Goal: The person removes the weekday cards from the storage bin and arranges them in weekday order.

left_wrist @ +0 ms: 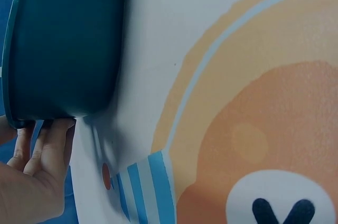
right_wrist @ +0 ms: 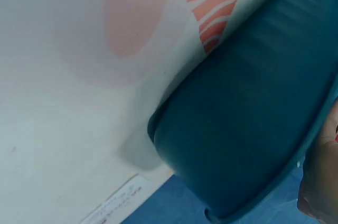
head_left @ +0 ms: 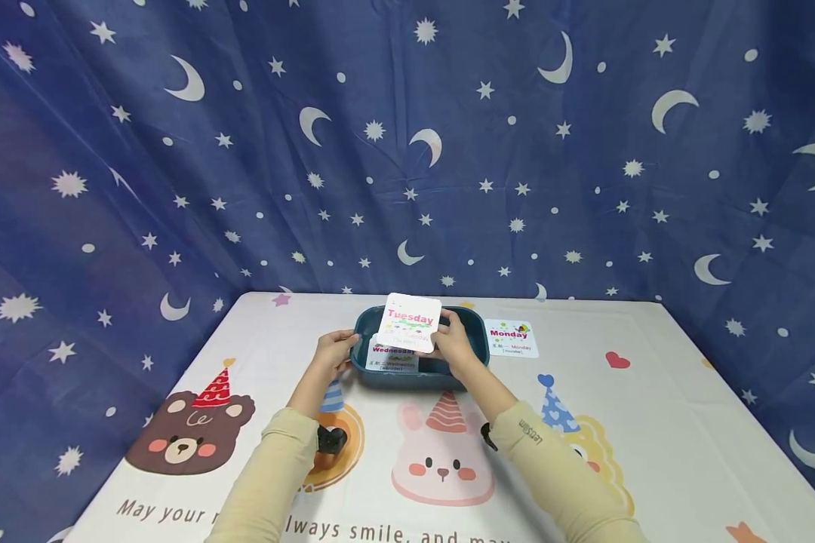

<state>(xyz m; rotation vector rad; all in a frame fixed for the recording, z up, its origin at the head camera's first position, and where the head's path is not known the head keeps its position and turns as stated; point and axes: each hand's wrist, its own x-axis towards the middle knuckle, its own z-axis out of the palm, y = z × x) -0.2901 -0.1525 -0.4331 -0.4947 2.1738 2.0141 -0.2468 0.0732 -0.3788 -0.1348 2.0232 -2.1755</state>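
My left hand (head_left: 335, 351) grips the left end of a dark teal bin (head_left: 475, 332). In the left wrist view its fingers (left_wrist: 52, 142) sit under the rim against the bin's outer wall. With my right hand (head_left: 452, 343) I hold a white Tuesday card (head_left: 410, 323) by its right edge, tilted above the bin. A Wednesday card (head_left: 392, 360) lies in the bin, its upper part hidden behind the Tuesday card. The right wrist view shows mostly the bin's outer side, with part of the right hand (right_wrist: 319, 176) at the edge.
Right of the bin, a Monday card (head_left: 512, 338) lies flat on the table. The white tablecloth (head_left: 679, 422) carries printed animals and lettering. Behind the table hangs a blue curtain (head_left: 448, 173) with moons and stars.
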